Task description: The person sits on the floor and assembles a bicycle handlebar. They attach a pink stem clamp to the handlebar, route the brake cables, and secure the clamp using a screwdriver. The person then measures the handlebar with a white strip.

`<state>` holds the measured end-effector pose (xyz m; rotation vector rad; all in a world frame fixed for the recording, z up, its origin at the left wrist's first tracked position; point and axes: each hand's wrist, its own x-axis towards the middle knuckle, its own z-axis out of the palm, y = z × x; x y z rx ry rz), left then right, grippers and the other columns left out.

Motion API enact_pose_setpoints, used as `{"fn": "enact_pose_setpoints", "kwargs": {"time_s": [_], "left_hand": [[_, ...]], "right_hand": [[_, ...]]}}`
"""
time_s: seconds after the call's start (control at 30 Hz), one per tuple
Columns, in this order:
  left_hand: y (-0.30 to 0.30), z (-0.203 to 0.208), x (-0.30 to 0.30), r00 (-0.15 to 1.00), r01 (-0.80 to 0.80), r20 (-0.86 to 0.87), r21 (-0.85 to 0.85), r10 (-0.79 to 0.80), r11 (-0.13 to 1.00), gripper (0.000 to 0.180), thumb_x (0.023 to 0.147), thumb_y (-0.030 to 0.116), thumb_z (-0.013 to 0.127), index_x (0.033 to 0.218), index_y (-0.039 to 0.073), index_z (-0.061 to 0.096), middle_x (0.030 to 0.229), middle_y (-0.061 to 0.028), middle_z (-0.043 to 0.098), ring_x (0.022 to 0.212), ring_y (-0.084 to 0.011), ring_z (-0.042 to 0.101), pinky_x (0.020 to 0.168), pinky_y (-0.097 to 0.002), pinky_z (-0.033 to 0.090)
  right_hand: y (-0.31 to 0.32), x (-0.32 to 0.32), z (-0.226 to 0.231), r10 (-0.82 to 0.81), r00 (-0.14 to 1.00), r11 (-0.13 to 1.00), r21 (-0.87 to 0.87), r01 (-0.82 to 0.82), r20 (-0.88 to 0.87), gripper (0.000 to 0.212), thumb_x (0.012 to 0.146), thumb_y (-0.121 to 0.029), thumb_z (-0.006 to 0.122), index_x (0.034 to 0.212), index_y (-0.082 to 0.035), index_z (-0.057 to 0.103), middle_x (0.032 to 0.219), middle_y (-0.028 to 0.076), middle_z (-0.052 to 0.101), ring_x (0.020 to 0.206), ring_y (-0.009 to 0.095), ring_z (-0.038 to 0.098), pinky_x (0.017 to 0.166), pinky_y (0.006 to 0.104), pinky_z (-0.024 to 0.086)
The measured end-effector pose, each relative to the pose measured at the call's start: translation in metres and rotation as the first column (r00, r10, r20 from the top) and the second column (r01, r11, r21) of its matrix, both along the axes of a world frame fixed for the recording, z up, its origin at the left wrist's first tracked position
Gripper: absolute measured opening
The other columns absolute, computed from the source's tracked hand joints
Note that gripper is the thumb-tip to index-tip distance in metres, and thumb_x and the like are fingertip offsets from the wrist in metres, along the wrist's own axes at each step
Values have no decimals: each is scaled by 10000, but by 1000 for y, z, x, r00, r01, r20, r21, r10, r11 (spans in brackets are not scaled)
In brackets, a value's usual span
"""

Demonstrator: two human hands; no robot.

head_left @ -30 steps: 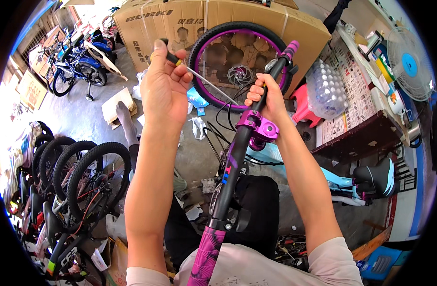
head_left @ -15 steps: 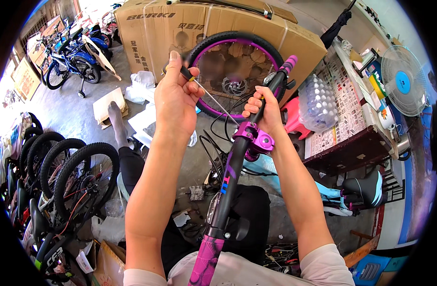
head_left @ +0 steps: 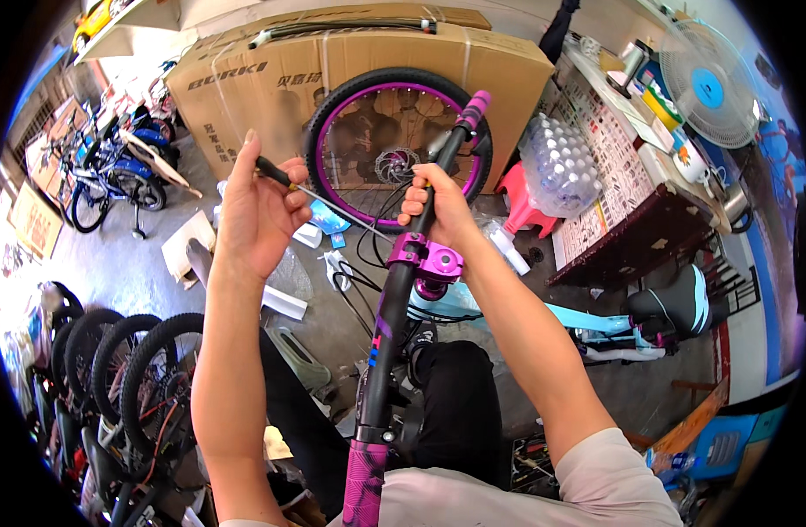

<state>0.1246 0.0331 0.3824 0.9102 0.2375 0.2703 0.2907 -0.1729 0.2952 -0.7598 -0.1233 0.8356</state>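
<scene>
My left hand (head_left: 260,211) loosely holds a screwdriver (head_left: 275,172) with a black and yellow handle, its thumb raised and fingers partly curled. The thin shaft slants down to the purple stem clamp (head_left: 412,249); whether its tip sits in a bolt is too small to tell. My right hand (head_left: 438,206) is wrapped around the black handlebar (head_left: 390,329), just beyond the clamp. The bar runs from a purple grip (head_left: 365,479) near my body to another purple grip (head_left: 475,109) at the far end. Light blue frame tubing (head_left: 587,319) shows beneath my right forearm.
Beyond my hands, a purple-rimmed wheel (head_left: 318,123) leans against a large carton (head_left: 236,105). Bottles in plastic wrap (head_left: 556,167) rest on a red stool (head_left: 513,191) beside a counter (head_left: 631,233). Several black-tyred wheels (head_left: 139,386) stand at left. Tools (head_left: 530,465) lie at lower right.
The whole view has shifted, so my hands and the handlebar appear further left. My left hand's fingers are looser around the handle. Right hand still grips the bar.
</scene>
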Motion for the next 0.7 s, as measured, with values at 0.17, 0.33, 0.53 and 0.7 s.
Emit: {"fn": "enact_pose_setpoints", "kwargs": {"time_s": [0.17, 0.33, 0.53, 0.7], "left_hand": [[6, 4, -4, 994, 62, -94, 57, -56, 996, 702, 999, 649, 525, 1172, -29, 582, 875, -8, 628, 703, -130, 584, 636, -301, 507], [2, 9, -10, 993, 28, -115, 136, -12, 990, 707, 1006, 645, 522, 1152, -40, 620, 920, -44, 692, 758, -147, 640, 656, -301, 543], [2, 9, -15, 995, -11, -97, 124, 23, 992, 718, 996, 642, 564, 1192, -49, 581, 984, -153, 725, 793, -208, 702, 719, -346, 608], [-4, 18, -12, 992, -44, -107, 152, 61, 987, 720, 1018, 602, 553, 1222, -86, 609, 1081, -173, 744, 825, -209, 733, 759, -350, 636]], "right_hand": [[1, -3, 5, -6, 1000, 1000, 5, 6, -15, 246, 930, -269, 663, 813, -149, 483, 630, -34, 473, 541, 139, 508, 610, 402, 499], [1, -2, 5, -5, 999, 1000, 19, 6, -39, 253, 928, -266, 668, 808, -144, 481, 630, -32, 475, 534, 149, 509, 602, 405, 497], [5, -2, 0, -4, 999, 998, 65, 6, -39, 252, 925, -258, 671, 809, -137, 483, 627, -20, 481, 535, 152, 518, 585, 408, 498], [3, -2, 2, -12, 999, 997, 78, 16, -53, 243, 911, -241, 670, 809, -132, 478, 627, -17, 483, 536, 155, 520, 577, 407, 499]]}}
